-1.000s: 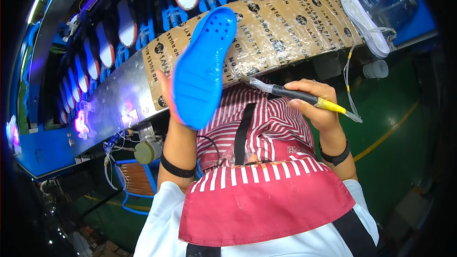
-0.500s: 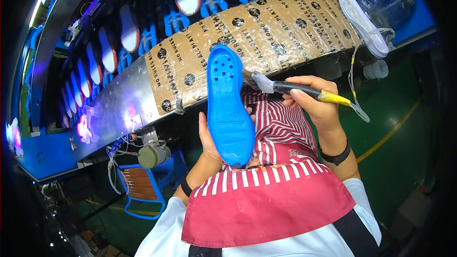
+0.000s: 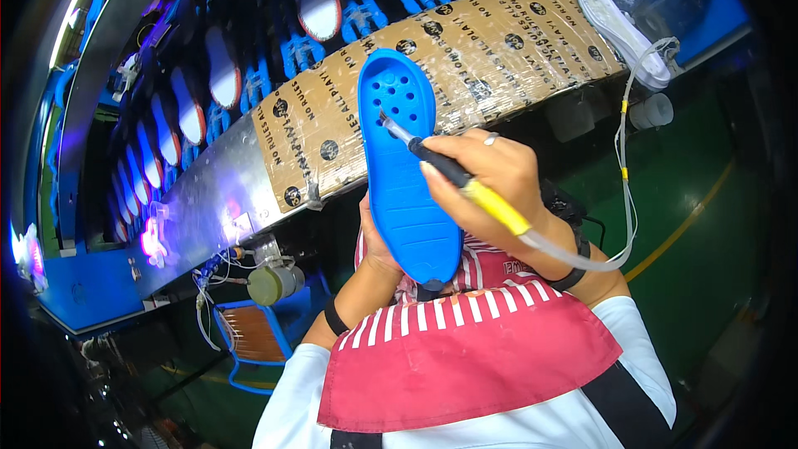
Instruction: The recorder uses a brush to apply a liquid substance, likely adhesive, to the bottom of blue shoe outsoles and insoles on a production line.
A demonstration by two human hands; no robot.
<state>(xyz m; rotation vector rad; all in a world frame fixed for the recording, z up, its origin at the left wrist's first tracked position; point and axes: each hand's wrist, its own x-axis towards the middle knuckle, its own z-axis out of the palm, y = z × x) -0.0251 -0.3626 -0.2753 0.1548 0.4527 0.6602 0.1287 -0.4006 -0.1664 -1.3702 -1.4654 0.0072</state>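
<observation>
A blue shoe sole (image 3: 407,199) stands nearly upright before me, its inner face showing a cluster of round holes at the far end and ridged lines lower down. My left hand (image 3: 376,239) grips it from behind along the left edge; most of those fingers are hidden by the sole. In my right hand (image 3: 503,187) is a glue brush (image 3: 449,168) with a black and yellow handle, fed by a clear tube (image 3: 622,191). Its bristle tip lies over the sole's inside, next to the holes. Both hands are closed.
Beyond the sole runs a bench covered with printed cardboard (image 3: 332,141). A white sole (image 3: 619,25) lies at its right end, near a clear jug (image 3: 677,0) and a bottle. Behind, shoes (image 3: 316,4) stand in a row on blue racks. A blue-framed chair (image 3: 256,333) is at lower left.
My right hand has moved left with the brush, from beside the sole to over its holed area. The sole has shifted slightly right and away from me.
</observation>
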